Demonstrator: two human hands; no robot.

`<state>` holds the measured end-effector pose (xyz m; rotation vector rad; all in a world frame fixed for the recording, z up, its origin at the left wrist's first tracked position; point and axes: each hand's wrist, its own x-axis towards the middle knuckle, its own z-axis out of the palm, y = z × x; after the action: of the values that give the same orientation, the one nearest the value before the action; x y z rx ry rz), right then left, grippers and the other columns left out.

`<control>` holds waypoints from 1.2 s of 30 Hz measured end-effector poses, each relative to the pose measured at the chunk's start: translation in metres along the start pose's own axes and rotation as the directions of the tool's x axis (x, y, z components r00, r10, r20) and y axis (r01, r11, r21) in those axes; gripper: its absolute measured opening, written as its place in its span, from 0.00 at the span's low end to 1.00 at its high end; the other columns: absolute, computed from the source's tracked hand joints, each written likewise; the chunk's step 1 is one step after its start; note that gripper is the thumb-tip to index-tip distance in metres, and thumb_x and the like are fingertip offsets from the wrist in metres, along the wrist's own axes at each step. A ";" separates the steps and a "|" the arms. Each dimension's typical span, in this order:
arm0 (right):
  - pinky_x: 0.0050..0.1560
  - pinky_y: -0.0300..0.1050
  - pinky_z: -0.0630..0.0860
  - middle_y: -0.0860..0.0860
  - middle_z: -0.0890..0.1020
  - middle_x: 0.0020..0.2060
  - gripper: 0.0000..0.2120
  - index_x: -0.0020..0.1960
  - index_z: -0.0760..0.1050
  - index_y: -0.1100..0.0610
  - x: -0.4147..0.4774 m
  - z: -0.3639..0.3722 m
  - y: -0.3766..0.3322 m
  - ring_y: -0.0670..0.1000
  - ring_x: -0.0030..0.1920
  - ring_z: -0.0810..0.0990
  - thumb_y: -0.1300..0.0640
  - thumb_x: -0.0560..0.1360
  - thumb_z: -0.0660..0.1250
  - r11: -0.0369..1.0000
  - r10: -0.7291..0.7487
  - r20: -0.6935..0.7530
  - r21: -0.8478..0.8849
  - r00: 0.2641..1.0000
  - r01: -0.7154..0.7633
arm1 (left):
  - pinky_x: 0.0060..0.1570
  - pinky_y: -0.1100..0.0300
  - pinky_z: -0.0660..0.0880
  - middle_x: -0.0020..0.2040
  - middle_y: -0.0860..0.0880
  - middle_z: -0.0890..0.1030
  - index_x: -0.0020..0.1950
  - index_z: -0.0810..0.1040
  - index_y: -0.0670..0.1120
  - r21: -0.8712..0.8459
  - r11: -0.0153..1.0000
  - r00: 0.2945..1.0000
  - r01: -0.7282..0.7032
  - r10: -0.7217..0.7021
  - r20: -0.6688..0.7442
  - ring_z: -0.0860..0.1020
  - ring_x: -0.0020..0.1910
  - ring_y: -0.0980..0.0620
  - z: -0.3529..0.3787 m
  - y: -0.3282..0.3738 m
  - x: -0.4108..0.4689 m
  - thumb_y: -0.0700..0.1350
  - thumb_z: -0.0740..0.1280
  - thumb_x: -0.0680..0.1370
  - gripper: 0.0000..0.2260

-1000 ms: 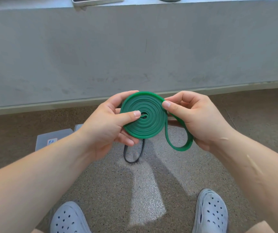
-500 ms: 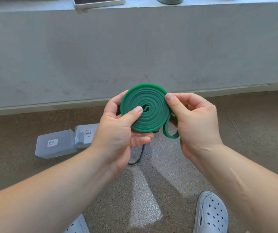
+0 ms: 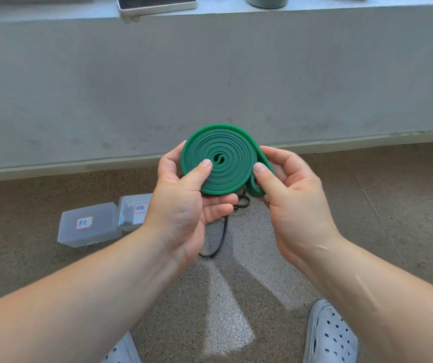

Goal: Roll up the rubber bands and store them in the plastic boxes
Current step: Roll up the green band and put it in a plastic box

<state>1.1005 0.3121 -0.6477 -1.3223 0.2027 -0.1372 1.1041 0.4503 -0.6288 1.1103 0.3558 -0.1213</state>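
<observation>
Two translucent plastic boxes sit touching on the speckled floor [image 3: 393, 205] at the left. The left box [image 3: 89, 225] is in full view, with a red-edged white label on its lid. The right box [image 3: 131, 213] carries a similar label and is partly hidden by the left hand [image 3: 184, 205]. A black rubber band [image 3: 222, 239] lies on the floor under the hands, which cover most of it; only a small loop and one strand show. Behind runs a grey concrete wall [image 3: 210, 74] topped by a ledge [image 3: 53, 11] that holds a phone [image 3: 157, 3] and the base of a pale green cup [image 3: 267, 1]. Pale perforated clogs [image 3: 330, 336] show at the bottom edge.

The green rubber band [image 3: 220, 161] is held in the air between both hands, in front of the foot of the wall. It is wound into a flat spiral whose round face is turned up toward the camera, so the coil's axis points at the viewer. A short loose loop of it hangs off the lower right rim.

The left hand pinches the coil, with the thumb pressed on its face near the centre and the fingers behind. The right hand [image 3: 293, 200] grips the right rim and the loose loop, with the thumb on the outer edge and the fingers curled behind.
</observation>
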 end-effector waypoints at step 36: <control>0.45 0.50 0.84 0.56 0.87 0.46 0.05 0.51 0.78 0.59 0.026 -0.032 -0.027 0.52 0.44 0.85 0.66 0.77 0.69 0.980 0.066 0.191 -0.196 0.979 -0.028 | 0.31 0.51 0.83 0.61 0.46 0.83 0.70 0.73 0.61 0.370 0.929 0.888 0.018 -0.184 0.420 0.85 0.47 0.37 -0.025 0.005 0.018 0.34 0.69 0.77 0.28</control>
<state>1.1189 0.2695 -0.6310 -1.5131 0.0800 0.0560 1.1163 0.4766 -0.6409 1.3817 -0.0308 -0.5487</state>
